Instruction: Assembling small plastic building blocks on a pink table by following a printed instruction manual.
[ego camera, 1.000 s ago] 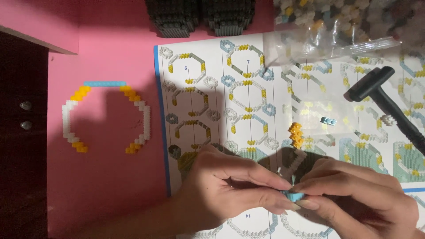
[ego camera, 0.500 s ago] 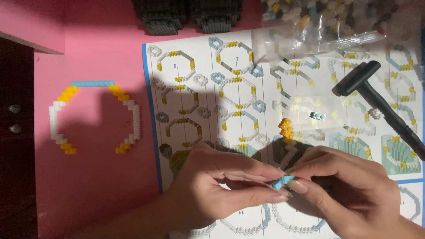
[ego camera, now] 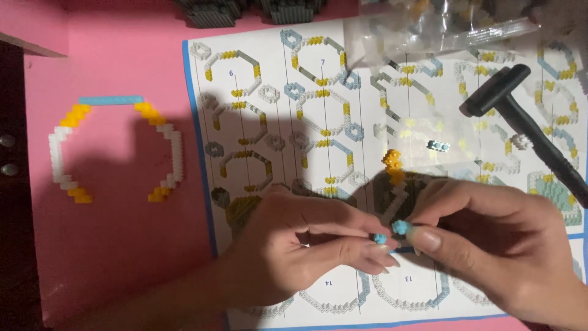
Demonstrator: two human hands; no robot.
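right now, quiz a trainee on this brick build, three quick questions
1. True or false: the black hammer lies on the instruction sheet.
2. What colour are the tiny bricks pinched between the left hand and right hand?
3. The unfinished brick ring lies: A) on the sheet, B) on the pink surface left of the sheet, C) in the plastic bag.

Key: 1 true; 2 light blue; 3 B.

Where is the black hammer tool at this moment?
The black hammer tool lies at upper right of the head view, on the instruction sheet, below the plastic bag.
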